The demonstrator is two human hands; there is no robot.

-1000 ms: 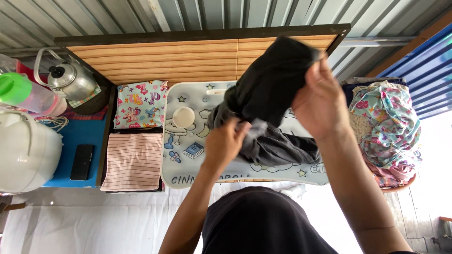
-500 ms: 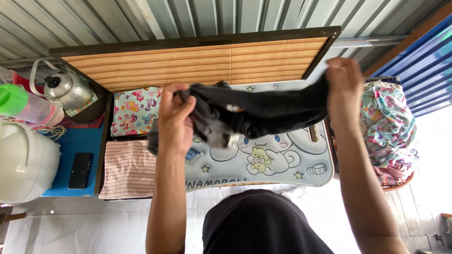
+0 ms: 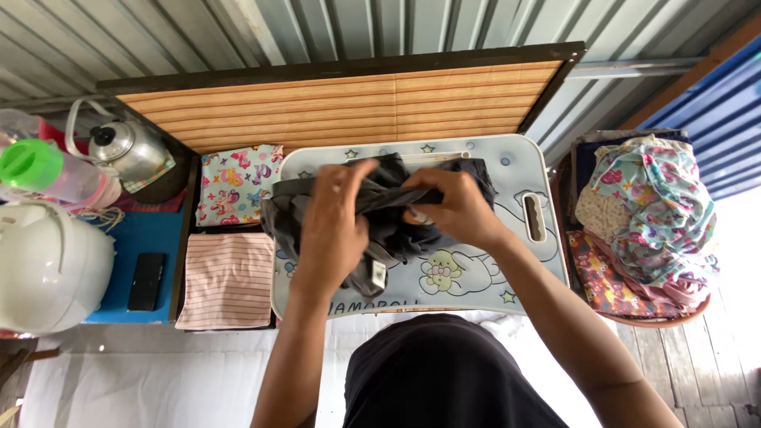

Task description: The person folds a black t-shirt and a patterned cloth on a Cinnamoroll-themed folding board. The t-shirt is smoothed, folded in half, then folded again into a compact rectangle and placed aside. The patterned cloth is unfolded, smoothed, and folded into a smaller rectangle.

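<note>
Left hand and right hand — fingers of both closed on a bunched dark grey garment — hold it over the cartoon-printed lap tray.

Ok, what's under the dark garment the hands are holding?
Under the dark garment, gripped by the left hand and right hand, lies a pale blue cartoon-printed lap tray. Its drawn characters show below and right; the middle and upper left of the tray are covered.

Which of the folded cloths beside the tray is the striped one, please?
The striped cloth is the pink one nearer the person, left of the tray; the cartoon-print cloth lies beyond it.
</note>
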